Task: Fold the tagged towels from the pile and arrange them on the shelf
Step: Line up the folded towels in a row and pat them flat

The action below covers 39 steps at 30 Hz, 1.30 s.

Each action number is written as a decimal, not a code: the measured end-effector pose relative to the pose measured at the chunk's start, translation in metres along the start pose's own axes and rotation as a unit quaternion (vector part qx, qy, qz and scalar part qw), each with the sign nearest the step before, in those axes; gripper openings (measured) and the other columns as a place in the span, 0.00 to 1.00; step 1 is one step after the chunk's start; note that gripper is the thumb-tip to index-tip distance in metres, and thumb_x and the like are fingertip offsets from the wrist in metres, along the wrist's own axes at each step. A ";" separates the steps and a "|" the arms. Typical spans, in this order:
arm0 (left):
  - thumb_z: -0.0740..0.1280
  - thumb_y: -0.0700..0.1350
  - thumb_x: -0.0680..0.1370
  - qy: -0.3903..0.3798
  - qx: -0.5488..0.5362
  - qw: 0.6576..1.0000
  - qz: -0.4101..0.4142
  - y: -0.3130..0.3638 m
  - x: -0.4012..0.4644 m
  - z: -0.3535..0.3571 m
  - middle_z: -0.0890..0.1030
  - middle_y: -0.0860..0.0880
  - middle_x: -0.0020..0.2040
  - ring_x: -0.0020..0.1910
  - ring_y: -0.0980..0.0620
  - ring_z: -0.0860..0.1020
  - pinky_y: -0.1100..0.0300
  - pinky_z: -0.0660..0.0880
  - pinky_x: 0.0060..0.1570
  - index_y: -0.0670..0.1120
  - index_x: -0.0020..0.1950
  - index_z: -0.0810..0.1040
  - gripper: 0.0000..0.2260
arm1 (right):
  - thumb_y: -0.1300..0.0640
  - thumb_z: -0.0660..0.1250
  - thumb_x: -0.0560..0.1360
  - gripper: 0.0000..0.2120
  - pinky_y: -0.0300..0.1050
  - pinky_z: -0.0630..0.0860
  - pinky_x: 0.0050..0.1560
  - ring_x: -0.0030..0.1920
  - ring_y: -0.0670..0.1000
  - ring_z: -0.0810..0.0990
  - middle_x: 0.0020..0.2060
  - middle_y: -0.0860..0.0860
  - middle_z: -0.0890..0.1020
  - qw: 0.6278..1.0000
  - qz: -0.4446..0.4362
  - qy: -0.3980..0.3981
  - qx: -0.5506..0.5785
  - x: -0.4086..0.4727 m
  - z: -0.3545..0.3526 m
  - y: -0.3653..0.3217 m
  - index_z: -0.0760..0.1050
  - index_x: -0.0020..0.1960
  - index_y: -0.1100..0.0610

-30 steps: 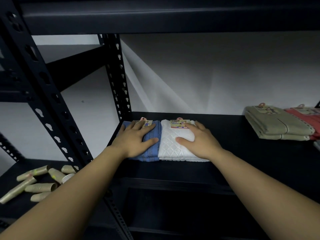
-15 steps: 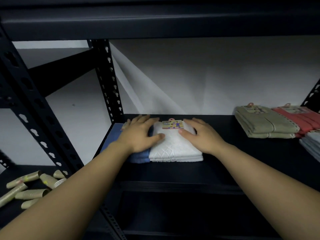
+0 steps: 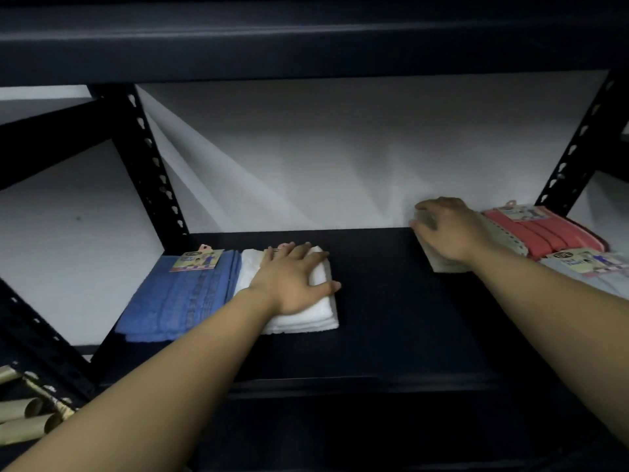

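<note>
- The white towel [image 3: 306, 308] is being pressed flat on the shelf [image 3: 391, 318] by the left hand [image 3: 292, 281], whose fingers are being held straight and spread, with the thumb lying along the towel's right edge.
- A blue towel [image 3: 177, 298] is lying just to the left of that hand, touching the white one, with a paper tag [image 3: 197, 261] showing at its far end.
- A beige towel [image 3: 442, 264] is being covered by the right hand [image 3: 446, 229], whose fingers are being laid over its far left corner; whether that corner is being gripped or only pressed cannot be told.
- A red towel [image 3: 544, 233] is lying just to the right of that hand, with a pale towel [image 3: 585, 274] nearer in front of it.
- Cardboard tubes [image 3: 27, 413] are lying on a lower level, well below and to the left of the left hand.
- The towels are being judged soft, light and limp, and a folded stack is likely to slump or open if lifted by one corner.
- A hold from both short sides, or a flat palm on top while the stack is being slid, is being judged the safest.
- The dark shelf looks smooth, so sliding is expected to need little force.
</note>
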<state>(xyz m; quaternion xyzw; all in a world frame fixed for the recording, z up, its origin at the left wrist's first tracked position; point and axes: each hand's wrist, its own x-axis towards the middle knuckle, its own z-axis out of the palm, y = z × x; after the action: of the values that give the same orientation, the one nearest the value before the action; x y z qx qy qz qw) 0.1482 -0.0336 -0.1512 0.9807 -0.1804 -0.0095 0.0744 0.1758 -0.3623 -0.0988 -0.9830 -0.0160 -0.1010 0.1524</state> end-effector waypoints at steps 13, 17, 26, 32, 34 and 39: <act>0.45 0.77 0.71 0.022 -0.006 1.000 0.000 -0.001 -0.003 0.006 0.55 0.54 0.84 0.83 0.47 0.49 0.42 0.45 0.80 0.65 0.81 0.57 0.39 | 0.29 0.53 0.80 0.33 0.56 0.51 0.80 0.82 0.59 0.54 0.84 0.50 0.54 0.989 0.088 -0.116 -0.033 -0.009 0.018 0.024 0.56 0.82 0.38; 0.45 0.77 0.71 0.026 -0.006 1.000 0.002 -0.002 -0.004 0.006 0.56 0.54 0.84 0.83 0.47 0.50 0.42 0.45 0.80 0.65 0.81 0.58 0.39 | 0.30 0.50 0.81 0.32 0.53 0.48 0.80 0.83 0.57 0.53 0.84 0.51 0.55 0.989 0.073 -0.125 -0.038 -0.037 0.023 -0.013 0.55 0.83 0.38; 0.44 0.77 0.72 0.026 -0.011 1.000 0.007 -0.002 -0.007 0.005 0.54 0.54 0.84 0.83 0.48 0.48 0.43 0.45 0.80 0.62 0.83 0.51 0.41 | 0.26 0.56 0.74 0.37 0.61 0.59 0.76 0.80 0.62 0.56 0.83 0.54 0.57 0.992 0.022 -0.125 -0.031 -0.066 0.019 -0.067 0.54 0.81 0.33; 0.41 0.71 0.76 0.026 -0.023 0.999 0.013 -0.002 -0.007 0.005 0.54 0.55 0.84 0.83 0.50 0.48 0.43 0.43 0.81 0.55 0.84 0.53 0.39 | 0.18 0.60 0.67 0.47 0.59 0.65 0.75 0.81 0.62 0.60 0.83 0.55 0.54 0.985 0.078 -0.157 0.006 -0.070 0.024 -0.045 0.54 0.81 0.33; 0.44 0.65 0.81 0.030 -0.012 0.999 0.018 -0.003 -0.006 0.007 0.54 0.54 0.84 0.83 0.49 0.48 0.44 0.43 0.81 0.55 0.84 0.53 0.33 | 0.18 0.60 0.67 0.47 0.58 0.68 0.73 0.79 0.61 0.63 0.83 0.55 0.55 0.986 0.088 -0.143 0.023 -0.072 0.034 -0.048 0.55 0.81 0.34; 0.48 0.62 0.81 0.031 -0.012 0.999 0.018 -0.004 -0.005 0.009 0.54 0.53 0.84 0.83 0.49 0.49 0.43 0.43 0.81 0.55 0.84 0.53 0.31 | 0.17 0.58 0.67 0.47 0.58 0.70 0.70 0.77 0.63 0.66 0.82 0.54 0.57 0.988 0.084 -0.128 0.025 -0.073 0.051 -0.075 0.54 0.81 0.34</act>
<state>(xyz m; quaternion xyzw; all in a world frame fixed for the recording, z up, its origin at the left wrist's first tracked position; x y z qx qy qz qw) 0.1444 -0.0292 -0.1608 0.9761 -0.1959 0.0202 0.0916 0.1092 -0.2758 -0.1396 -0.9816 0.0445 0.0391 0.1817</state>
